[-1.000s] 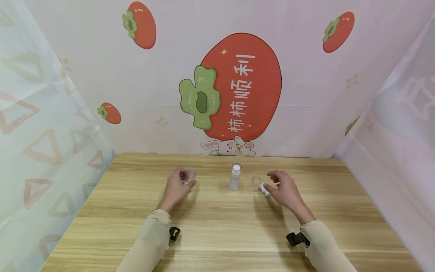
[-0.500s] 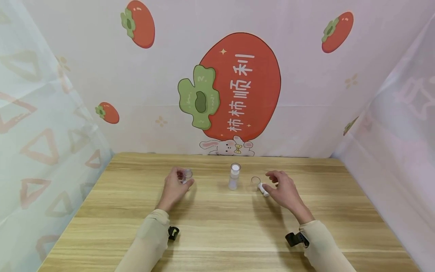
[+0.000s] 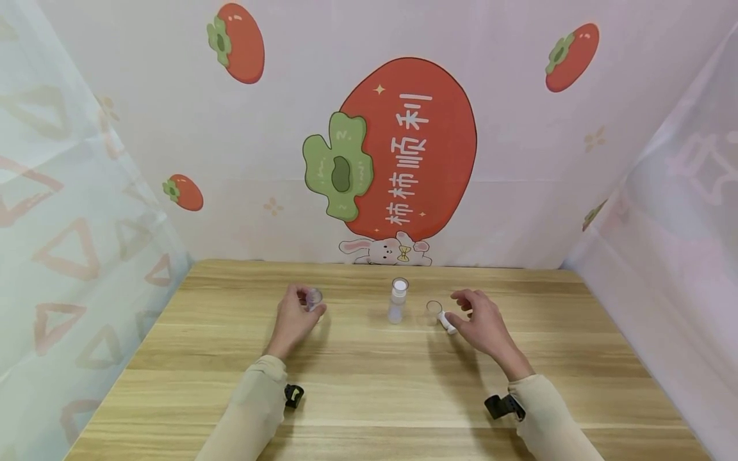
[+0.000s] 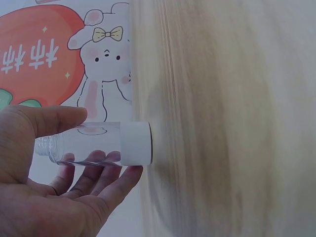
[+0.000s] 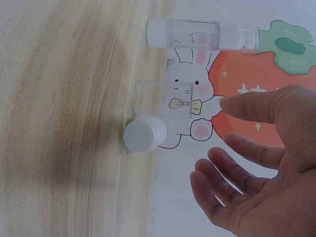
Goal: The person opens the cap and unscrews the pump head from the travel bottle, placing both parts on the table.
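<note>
My left hand (image 3: 296,317) holds a small clear bottle (image 4: 101,140) with a white base and threaded neck. In the left wrist view the thumb lies along one side of it and the fingers along the other; its white end meets the table. Near the table's middle stands a second bottle (image 3: 396,304), clear with a white base (image 5: 157,33). My right hand (image 3: 483,320) hovers with loosely bent fingers, holding nothing. Close to its thumb are an upright clear open cylinder (image 5: 163,98) and a white ridged piece (image 5: 144,134) lying on its side.
The wooden table (image 3: 369,384) runs back to a printed cloth wall (image 3: 507,211) with persimmon and rabbit drawings. More cloth (image 3: 69,243) hangs at the left and the right. Black wrist straps (image 3: 294,396) sit at both sleeves.
The bottle in my left hand has gone from tilted to about upright, its top shifting left. My left hand has drawn slightly left. The right hand and the objects near it stay in place.
</note>
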Action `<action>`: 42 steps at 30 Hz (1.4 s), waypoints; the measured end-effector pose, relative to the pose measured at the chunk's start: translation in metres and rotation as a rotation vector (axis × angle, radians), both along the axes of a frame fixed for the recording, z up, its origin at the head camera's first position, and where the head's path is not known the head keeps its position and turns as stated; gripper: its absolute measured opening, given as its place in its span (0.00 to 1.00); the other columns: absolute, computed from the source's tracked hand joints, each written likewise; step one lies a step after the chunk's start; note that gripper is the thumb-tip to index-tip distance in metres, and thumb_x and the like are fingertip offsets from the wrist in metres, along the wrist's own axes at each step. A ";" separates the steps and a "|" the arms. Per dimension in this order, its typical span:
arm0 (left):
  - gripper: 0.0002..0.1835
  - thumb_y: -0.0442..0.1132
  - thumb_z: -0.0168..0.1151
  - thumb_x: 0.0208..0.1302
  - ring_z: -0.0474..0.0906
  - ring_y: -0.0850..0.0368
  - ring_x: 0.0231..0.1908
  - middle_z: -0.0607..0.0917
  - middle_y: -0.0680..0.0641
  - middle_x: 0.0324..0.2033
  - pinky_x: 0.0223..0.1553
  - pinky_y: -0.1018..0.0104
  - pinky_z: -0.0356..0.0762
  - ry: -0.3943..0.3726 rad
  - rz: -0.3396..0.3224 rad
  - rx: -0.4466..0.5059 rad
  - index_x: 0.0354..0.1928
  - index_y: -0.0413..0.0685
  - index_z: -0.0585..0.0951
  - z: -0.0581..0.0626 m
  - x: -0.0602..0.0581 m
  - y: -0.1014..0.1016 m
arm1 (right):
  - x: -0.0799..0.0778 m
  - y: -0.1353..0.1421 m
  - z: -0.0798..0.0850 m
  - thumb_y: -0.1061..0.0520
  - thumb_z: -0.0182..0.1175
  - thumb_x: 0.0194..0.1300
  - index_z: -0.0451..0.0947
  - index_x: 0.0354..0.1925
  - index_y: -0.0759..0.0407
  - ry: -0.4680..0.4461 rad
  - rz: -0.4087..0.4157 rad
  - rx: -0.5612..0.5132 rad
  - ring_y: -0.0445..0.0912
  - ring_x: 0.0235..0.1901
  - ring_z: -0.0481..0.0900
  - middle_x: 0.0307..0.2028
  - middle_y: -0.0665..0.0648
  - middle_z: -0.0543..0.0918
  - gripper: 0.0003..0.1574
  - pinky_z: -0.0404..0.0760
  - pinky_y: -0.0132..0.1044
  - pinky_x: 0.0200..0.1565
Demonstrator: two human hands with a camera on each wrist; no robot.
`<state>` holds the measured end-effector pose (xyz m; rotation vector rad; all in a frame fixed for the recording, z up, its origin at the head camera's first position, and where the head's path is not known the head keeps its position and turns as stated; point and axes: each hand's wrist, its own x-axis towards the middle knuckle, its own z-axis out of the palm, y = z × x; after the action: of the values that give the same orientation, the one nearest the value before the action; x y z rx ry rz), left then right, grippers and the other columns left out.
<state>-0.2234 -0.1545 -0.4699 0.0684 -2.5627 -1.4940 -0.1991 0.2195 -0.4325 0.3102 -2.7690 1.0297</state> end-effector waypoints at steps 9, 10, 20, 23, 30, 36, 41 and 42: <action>0.23 0.31 0.71 0.58 0.82 0.41 0.45 0.79 0.34 0.46 0.47 0.54 0.81 0.014 0.009 0.001 0.52 0.35 0.70 -0.002 0.000 -0.001 | 0.000 -0.001 -0.001 0.59 0.70 0.64 0.78 0.57 0.68 -0.006 0.005 -0.001 0.61 0.46 0.78 0.44 0.63 0.78 0.25 0.81 0.52 0.47; 0.23 0.31 0.71 0.59 0.82 0.41 0.45 0.79 0.34 0.46 0.47 0.54 0.81 0.013 0.008 0.003 0.52 0.36 0.70 -0.002 0.000 -0.001 | 0.000 -0.001 -0.001 0.59 0.69 0.64 0.78 0.57 0.68 -0.005 0.006 0.001 0.60 0.46 0.78 0.44 0.63 0.78 0.25 0.81 0.52 0.47; 0.28 0.31 0.73 0.57 0.80 0.40 0.47 0.79 0.33 0.48 0.49 0.51 0.81 0.006 0.000 0.008 0.56 0.34 0.70 0.002 0.002 0.000 | 0.002 -0.003 0.002 0.60 0.70 0.64 0.78 0.56 0.69 0.002 0.004 -0.005 0.60 0.46 0.78 0.43 0.63 0.78 0.24 0.81 0.51 0.46; 0.30 0.32 0.74 0.56 0.78 0.39 0.50 0.79 0.33 0.50 0.52 0.50 0.78 0.006 0.002 0.001 0.57 0.34 0.69 0.006 0.002 0.000 | 0.003 -0.003 0.003 0.60 0.70 0.64 0.79 0.56 0.68 0.008 0.007 -0.004 0.60 0.45 0.78 0.43 0.63 0.78 0.24 0.81 0.51 0.46; 0.30 0.33 0.74 0.56 0.74 0.38 0.55 0.78 0.34 0.52 0.57 0.47 0.73 0.060 0.018 -0.015 0.57 0.33 0.70 0.018 0.005 0.002 | 0.003 -0.003 0.004 0.62 0.71 0.63 0.79 0.55 0.68 0.020 0.010 -0.012 0.60 0.45 0.78 0.43 0.63 0.79 0.24 0.81 0.52 0.46; 0.31 0.34 0.73 0.59 0.71 0.37 0.58 0.77 0.35 0.56 0.60 0.45 0.69 0.129 0.003 -0.073 0.61 0.33 0.71 0.027 0.006 0.003 | 0.005 -0.003 0.002 0.61 0.71 0.62 0.79 0.54 0.68 0.023 0.016 -0.012 0.60 0.45 0.78 0.42 0.62 0.79 0.23 0.81 0.50 0.45; 0.32 0.33 0.74 0.57 0.71 0.39 0.60 0.77 0.36 0.57 0.63 0.46 0.66 0.197 -0.018 -0.100 0.62 0.34 0.72 0.037 0.008 0.011 | 0.004 -0.003 0.001 0.60 0.71 0.63 0.80 0.52 0.67 0.036 0.019 -0.014 0.60 0.45 0.78 0.43 0.63 0.80 0.21 0.81 0.51 0.45; 0.32 0.33 0.74 0.57 0.71 0.39 0.60 0.77 0.36 0.57 0.63 0.46 0.66 0.212 -0.022 -0.101 0.62 0.34 0.73 0.039 0.009 0.013 | 0.004 -0.003 0.001 0.60 0.71 0.63 0.81 0.52 0.67 0.037 0.020 -0.014 0.59 0.45 0.79 0.43 0.63 0.80 0.21 0.81 0.51 0.45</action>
<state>-0.2147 -0.1415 -0.4306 -0.1251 -2.4700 -1.2993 -0.1950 0.2162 -0.4319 0.3516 -2.7299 1.0366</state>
